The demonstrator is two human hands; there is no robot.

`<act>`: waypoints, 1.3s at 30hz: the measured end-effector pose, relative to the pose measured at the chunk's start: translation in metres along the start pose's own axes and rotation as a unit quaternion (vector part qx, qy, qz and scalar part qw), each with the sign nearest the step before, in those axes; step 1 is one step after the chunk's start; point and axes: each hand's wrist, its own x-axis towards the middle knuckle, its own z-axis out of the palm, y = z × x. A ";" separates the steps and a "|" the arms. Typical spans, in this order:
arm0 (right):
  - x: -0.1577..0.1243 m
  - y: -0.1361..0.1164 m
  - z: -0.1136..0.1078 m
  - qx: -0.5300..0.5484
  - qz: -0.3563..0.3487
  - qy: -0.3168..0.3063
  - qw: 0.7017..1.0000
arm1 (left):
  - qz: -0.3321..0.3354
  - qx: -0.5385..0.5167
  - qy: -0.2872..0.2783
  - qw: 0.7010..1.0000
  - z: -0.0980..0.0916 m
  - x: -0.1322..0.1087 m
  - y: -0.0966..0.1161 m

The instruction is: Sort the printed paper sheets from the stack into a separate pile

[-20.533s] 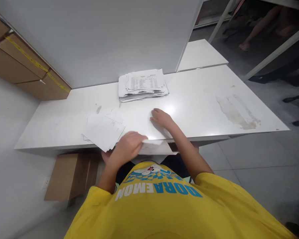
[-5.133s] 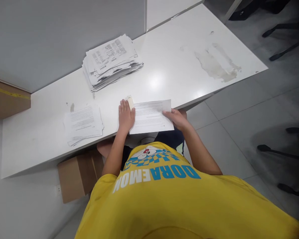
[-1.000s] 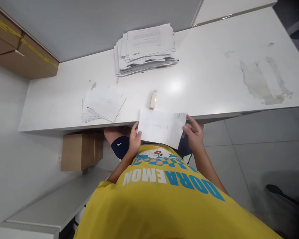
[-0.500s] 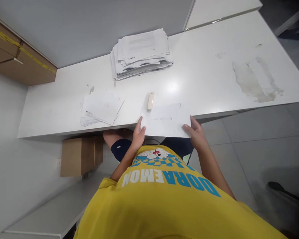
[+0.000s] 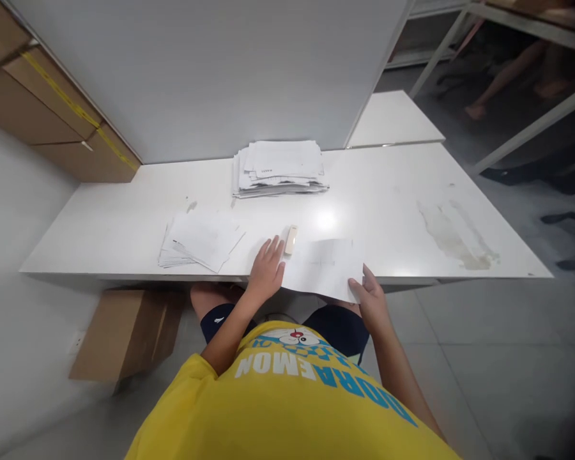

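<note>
A white sheet of paper (image 5: pixel 321 265) with faint print lies partly on the desk, its near edge hanging over the front. My right hand (image 5: pixel 371 297) pinches the sheet's near right corner between thumb and fingers. My left hand (image 5: pixel 267 271) rests by the sheet's left edge, fingers stretched out and holding nothing. Just beside its fingertips, at the sheet's far left corner, sits a small cream oblong object (image 5: pixel 291 240) that looks like a stapler. To the left lies a loose, fanned pile of papers (image 5: pixel 204 239).
A thick stack of papers (image 5: pixel 285 160) stands against the grey partition (image 5: pixel 249 76). The white desk (image 5: pixel 388 223) bears a stained patch (image 5: pixel 455 236) on the right. Cardboard boxes stand at the far left (image 5: pixel 62 121) and beneath the desk (image 5: pixel 119 332). Another person's leg (image 5: pixel 508 76) shows at upper right.
My left hand has let go of the sheet's left edge and reached forward beside the cream object. My right hand still holds the sheet. The camera view has tilted up.
</note>
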 end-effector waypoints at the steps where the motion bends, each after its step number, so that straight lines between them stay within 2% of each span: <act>1: 0.001 0.001 -0.001 -0.004 0.008 -0.001 1.000 | 0.019 0.008 -0.027 0.999 0.001 0.003 -0.002; 3: 0.003 0.004 -0.003 -0.009 0.023 -0.005 1.000 | 0.038 0.015 -0.073 0.996 0.003 0.004 -0.007; 6: 0.006 0.004 -0.006 -0.013 0.029 -0.015 0.999 | 0.045 0.030 -0.099 0.994 0.007 0.000 -0.010; 10: 0.010 0.001 -0.010 -0.004 0.020 -0.015 1.000 | 0.049 0.038 -0.093 0.994 0.009 -0.005 -0.009; 14: 0.019 0.003 -0.013 0.013 0.040 -0.028 0.999 | 0.012 0.043 -0.065 0.997 0.011 -0.004 -0.007; 19: 0.034 0.001 -0.004 0.034 0.062 -0.056 0.996 | -0.017 0.036 -0.075 0.996 0.012 -0.001 -0.006; 23: 0.038 -0.007 0.002 0.017 0.048 -0.052 0.997 | -0.027 0.019 -0.076 0.997 0.010 -0.001 -0.006; 29: 0.028 -0.009 -0.006 0.049 0.070 -0.022 0.996 | -0.009 0.012 -0.119 0.993 0.001 0.000 -0.009; 34: 0.023 0.002 -0.030 0.114 0.067 0.033 0.991 | 0.022 0.035 -0.159 0.986 -0.002 0.001 -0.013; 37: 0.025 0.011 -0.046 0.136 0.047 0.078 0.987 | 0.032 0.045 -0.160 0.985 -0.002 0.001 -0.014; 39: 0.025 0.014 -0.054 0.114 0.005 0.103 0.988 | 0.036 0.052 -0.159 0.985 -0.002 0.001 -0.014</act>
